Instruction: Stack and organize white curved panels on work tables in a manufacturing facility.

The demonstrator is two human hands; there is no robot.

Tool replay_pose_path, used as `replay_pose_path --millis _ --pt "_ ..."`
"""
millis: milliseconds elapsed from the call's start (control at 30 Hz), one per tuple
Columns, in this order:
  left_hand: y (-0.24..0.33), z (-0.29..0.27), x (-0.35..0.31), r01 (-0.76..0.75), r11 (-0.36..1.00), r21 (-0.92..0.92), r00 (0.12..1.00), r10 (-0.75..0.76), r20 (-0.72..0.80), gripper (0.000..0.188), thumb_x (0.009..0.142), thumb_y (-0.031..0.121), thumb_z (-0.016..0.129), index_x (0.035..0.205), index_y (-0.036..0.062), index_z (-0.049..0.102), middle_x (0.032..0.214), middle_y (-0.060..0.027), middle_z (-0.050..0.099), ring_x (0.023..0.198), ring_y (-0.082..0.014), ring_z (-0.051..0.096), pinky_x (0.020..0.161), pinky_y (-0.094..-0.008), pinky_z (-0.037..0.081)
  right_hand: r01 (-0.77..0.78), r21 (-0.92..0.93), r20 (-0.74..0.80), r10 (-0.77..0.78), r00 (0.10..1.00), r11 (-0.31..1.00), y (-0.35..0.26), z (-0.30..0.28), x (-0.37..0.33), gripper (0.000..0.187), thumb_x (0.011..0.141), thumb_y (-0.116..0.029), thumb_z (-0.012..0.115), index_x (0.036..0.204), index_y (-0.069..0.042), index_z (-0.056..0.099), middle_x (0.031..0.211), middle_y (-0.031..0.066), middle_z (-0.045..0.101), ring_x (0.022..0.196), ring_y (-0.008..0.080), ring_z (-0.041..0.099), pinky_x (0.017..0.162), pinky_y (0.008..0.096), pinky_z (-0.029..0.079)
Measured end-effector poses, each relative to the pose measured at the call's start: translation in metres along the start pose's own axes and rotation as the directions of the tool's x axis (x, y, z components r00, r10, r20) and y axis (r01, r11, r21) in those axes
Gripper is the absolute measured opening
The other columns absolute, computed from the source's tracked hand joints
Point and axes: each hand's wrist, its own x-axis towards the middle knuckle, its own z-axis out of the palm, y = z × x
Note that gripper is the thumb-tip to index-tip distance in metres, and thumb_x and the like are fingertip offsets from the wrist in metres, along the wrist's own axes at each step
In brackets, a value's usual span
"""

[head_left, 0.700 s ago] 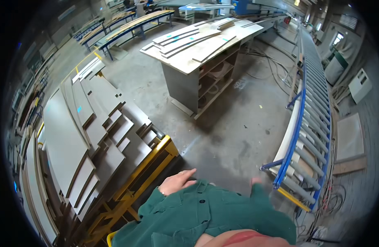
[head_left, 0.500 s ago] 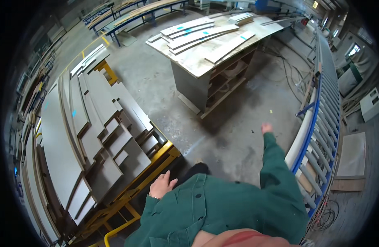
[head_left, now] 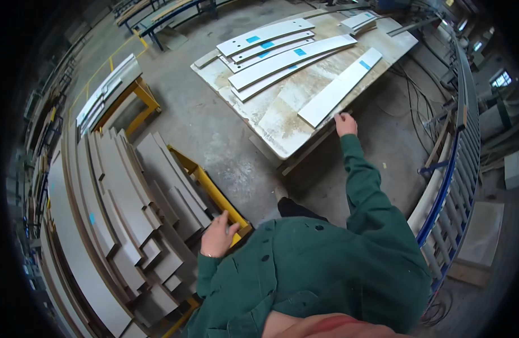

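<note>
My left hand (head_left: 216, 237) is held low beside the yellow cart frame (head_left: 215, 194), its fingers partly apart and nothing in them. My right hand (head_left: 346, 125) is out in front at the near right edge of the worktable (head_left: 283, 135). Its fingers are curled, with no object visible in them. Just beyond those fingers lies a single white board (head_left: 339, 90) with a blue mark; whether I touch it cannot be made out. Several curved white boards (head_left: 293, 61) with blue marks lie side by side further left on the tabletop.
On my left, long grey panels (head_left: 121, 217) of uneven lengths lie stacked on the cart. A smaller yellow stand (head_left: 146, 101) holds light strips behind it. To the right runs a blue-framed roller conveyor (head_left: 448, 208). Cables (head_left: 411, 98) lie on the floor beyond the table.
I have come closer to the worktable, which now sits nearer in view. My right hand has moved forward to its edge. My left hand has come alongside the cart's corner.
</note>
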Motion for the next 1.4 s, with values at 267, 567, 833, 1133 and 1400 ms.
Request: replay_pose_path --millis 267,567,833,1133,1400 --pt "0.046 -0.039 0.134 -0.092 0.986 -0.139 0.994 0.082 -0.076 0.04 0.079 0.025 0.051 0.11 0.0004 0.042 0.089 -0.0141 0.052 0.078 -0.0255 0.051 0.069 -0.0312 0.041 -0.281 -0.341 0.002 0.3 0.954 0.897 -0.056 0.046 0.135 0.099 0.06 -0.06 0.053 0.124 0.005 0.015 0.115 0.0291 0.035 0.103 0.038 0.04 0.084 0.0429 0.034" --pt "0.048 -0.077 0.377 -0.451 0.888 0.094 0.784 0.445 -0.432 0.073 0.062 0.037 0.067 0.115 -0.0019 0.035 0.114 -0.022 0.037 0.104 -0.0347 0.037 0.087 -0.0368 0.031 -0.479 -0.44 -0.261 0.403 0.877 0.759 -0.058 0.085 0.148 0.107 0.053 -0.052 0.063 0.123 0.01 0.01 0.119 0.0276 0.03 0.107 0.037 0.033 0.091 0.0404 0.026" --pt "0.055 -0.081 0.485 -0.467 0.797 0.382 0.856 0.517 -0.031 0.108 0.048 0.062 0.062 0.123 -0.0018 0.02 0.114 -0.0281 0.032 0.102 -0.0376 0.034 0.086 -0.0466 0.025 -0.61 -0.441 -0.357 0.495 0.792 0.659 -0.068 0.097 0.156 0.105 0.052 -0.053 0.064 0.123 0.007 0.015 0.114 0.0259 0.036 0.104 0.0348 0.037 0.086 0.0392 0.032" --pt "0.056 -0.064 0.477 -0.519 0.838 0.167 0.84 0.536 -0.085 0.09 0.053 0.035 0.068 0.122 -0.0011 0.023 0.107 -0.0208 0.038 0.088 -0.0326 0.041 0.076 -0.0393 0.035 -0.59 -0.422 -0.447 0.408 0.796 0.688 -0.069 0.107 0.145 0.092 0.054 -0.054 0.06 0.117 0.005 0.028 0.113 0.0226 0.037 0.104 0.0351 0.035 0.086 0.0381 0.033" --pt "0.056 -0.065 0.488 -0.517 0.848 0.115 0.847 0.526 -0.076 0.086 0.055 0.034 0.067 0.121 -0.0019 0.025 0.104 -0.0182 0.038 0.087 -0.0302 0.04 0.074 -0.0377 0.033 -0.568 -0.428 -0.481 0.355 0.801 0.703 -0.065 0.111 0.146 0.088 0.057 -0.053 0.059 0.117 0.004 0.03 0.11 0.0211 0.037 0.1 0.0349 0.035 0.086 0.0384 0.031"
